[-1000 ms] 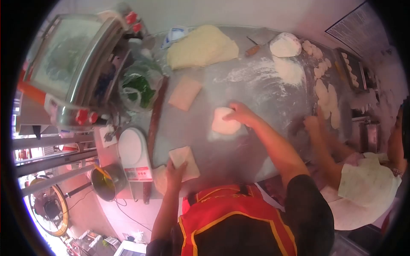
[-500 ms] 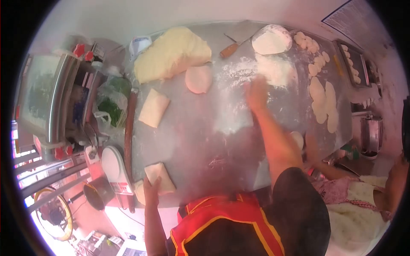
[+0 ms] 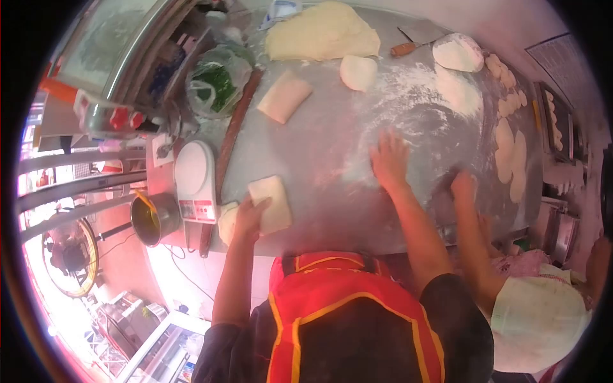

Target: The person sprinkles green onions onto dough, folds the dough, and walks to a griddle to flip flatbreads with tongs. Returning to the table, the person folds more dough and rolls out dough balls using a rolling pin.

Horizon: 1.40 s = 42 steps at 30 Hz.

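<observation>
My left hand [image 3: 250,219] is closed on the near-left edge of a flat rectangular dough piece [image 3: 274,203]. A second dough piece [image 3: 227,223] lies beside it, partly hidden by the hand. My right hand [image 3: 389,158] is open, its fingers spread over the metal tabletop [image 3: 332,153], where flour [image 3: 408,89] is dusted thickly farther out. Another rectangular dough piece [image 3: 285,97] and a rounded one [image 3: 359,73] lie beyond my hands, near a big dough mass [image 3: 322,33].
At right, a co-worker's hand [image 3: 464,185] is near dough strips [image 3: 504,150]. A flour heap [image 3: 458,52] and wooden-handled scraper [image 3: 403,49] are at the back. At left are a rolling pin [image 3: 237,124], kitchen scale [image 3: 196,175], bag of greens [image 3: 217,80] and metal pot [image 3: 153,220].
My right hand has come back toward me from the flour pile, and flour is spread wider. The left hand stays at the dough piece. The whole view has shifted and turned.
</observation>
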{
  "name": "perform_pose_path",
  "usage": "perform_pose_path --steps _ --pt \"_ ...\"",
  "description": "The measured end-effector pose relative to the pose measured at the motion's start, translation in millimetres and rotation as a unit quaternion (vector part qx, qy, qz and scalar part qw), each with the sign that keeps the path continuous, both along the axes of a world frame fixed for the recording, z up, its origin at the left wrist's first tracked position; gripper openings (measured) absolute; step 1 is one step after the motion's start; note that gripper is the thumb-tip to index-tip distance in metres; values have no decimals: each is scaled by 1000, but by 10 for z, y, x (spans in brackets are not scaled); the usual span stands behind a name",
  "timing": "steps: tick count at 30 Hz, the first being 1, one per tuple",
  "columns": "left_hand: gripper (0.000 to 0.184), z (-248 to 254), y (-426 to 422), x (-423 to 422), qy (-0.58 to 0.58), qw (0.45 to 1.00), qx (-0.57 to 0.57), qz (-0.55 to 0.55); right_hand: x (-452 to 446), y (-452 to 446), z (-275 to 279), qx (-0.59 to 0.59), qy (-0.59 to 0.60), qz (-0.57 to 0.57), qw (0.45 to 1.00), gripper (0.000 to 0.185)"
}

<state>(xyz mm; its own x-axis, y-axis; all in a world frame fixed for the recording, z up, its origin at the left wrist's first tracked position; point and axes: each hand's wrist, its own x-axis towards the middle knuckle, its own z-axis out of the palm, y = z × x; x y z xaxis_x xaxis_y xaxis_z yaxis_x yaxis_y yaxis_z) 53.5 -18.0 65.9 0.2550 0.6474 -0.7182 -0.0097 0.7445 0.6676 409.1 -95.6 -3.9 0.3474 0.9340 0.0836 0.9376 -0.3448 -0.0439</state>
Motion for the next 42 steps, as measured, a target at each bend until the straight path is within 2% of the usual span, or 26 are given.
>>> perform_pose_path --steps 2,3,4,5,7,10,11,13,14,16,18,19,20,22,26,31,32,35,37,38,40,41,42 --pt "43 49 41 152 -86 994 -68 17 -378 73 34 36 185 9 982 54" --pt "44 36 63 254 -128 988 -88 6 -661 55 360 78 371 -26 925 53" --pt "47 19 99 408 -166 981 -94 -27 -812 61 593 117 538 -59 832 52" --pt "49 14 119 581 -204 972 -100 -63 -860 67 680 101 655 -122 739 52" --pt "48 202 121 975 -218 970 -19 -107 -890 58 773 67 830 -240 499 51" --pt "47 -115 158 1327 -14 962 157 -221 -586 101 613 89 819 -155 545 50" --pt "48 -187 190 1377 69 933 257 -241 -547 102 598 84 747 -168 638 50" --pt "50 -317 281 1458 231 825 444 -263 -475 149 563 72 574 -184 795 51" --pt "52 -416 285 1509 239 774 507 -293 -428 191 451 94 490 -144 855 52" --pt "55 -581 247 1635 253 657 619 -348 -353 252 150 130 307 -62 941 55" --pt "57 -597 180 1795 308 611 617 -389 -438 286 -2 95 166 57 980 59" --pt "58 -608 158 1854 334 587 614 -409 -505 299 -71 75 94 116 986 61" --pt "58 -599 155 1872 328 598 597 -422 -609 261 104 158 227 66 959 65" --pt "59 -542 186 1878 316 616 565 -448 -602 299 98 137 225 45 964 65" --pt "63 -575 242 1874 337 577 578 -468 -577 300 141 145 227 42 962 67" --pt "62 -567 -160 1496 326 534 616 -480 -840 -161 306 70 236 71 967 67" --pt "62 -587 -251 1445 318 546 606 -483 -937 -297 286 52 251 78 963 67" --pt "63 -605 -313 1365 300 563 591 -493 -997 -307 219 104 223 75 966 70" --pt "63 -587 -222 1362 294 555 596 -501 -897 -352 302 85 284 70 953 69" --pt "61 -664 -91 1382 296 547 629 -466 -791 -326 331 77 310 69 945 69" --pt "58 -904 48 1355 297 540 676 -404 -537 -137 263 173 388 -72 902 56" --pt "52 -738 193 1532 262 719 547 -338 -390 30 226 162 416 -127 886 52" --pt "48 -565 376 1742 215 859 389 -254 -269 185 195 151 442 -182 865 48"
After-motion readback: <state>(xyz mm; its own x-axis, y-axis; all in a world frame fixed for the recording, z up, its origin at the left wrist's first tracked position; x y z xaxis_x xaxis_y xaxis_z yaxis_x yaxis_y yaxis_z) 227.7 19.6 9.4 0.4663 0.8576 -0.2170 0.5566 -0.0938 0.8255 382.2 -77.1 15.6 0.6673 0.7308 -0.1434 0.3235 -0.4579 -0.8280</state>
